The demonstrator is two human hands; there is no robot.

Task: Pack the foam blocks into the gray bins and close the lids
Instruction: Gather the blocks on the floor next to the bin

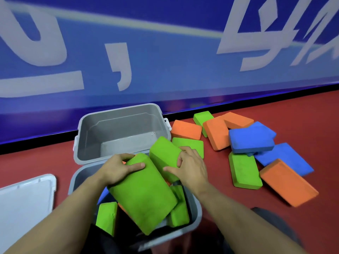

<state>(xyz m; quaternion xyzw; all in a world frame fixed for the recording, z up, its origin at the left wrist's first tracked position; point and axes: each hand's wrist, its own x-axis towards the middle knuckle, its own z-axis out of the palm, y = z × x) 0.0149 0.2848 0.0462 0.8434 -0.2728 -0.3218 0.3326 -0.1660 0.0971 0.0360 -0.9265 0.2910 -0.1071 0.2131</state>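
loose blocks (244,143) heaped right, white lid (23,202) left – far bin (119,132) empty

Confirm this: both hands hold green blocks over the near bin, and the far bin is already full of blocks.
Wrong about the far bin: the head view shows it holding no blocks. The rest stands: the left hand and right hand each hold a green block, the left one and the right one, over the near bin.

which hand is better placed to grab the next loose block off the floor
Probably the right hand: the loose blocks all lie on its side of the near bin. The left hand has only the white lid beside it.
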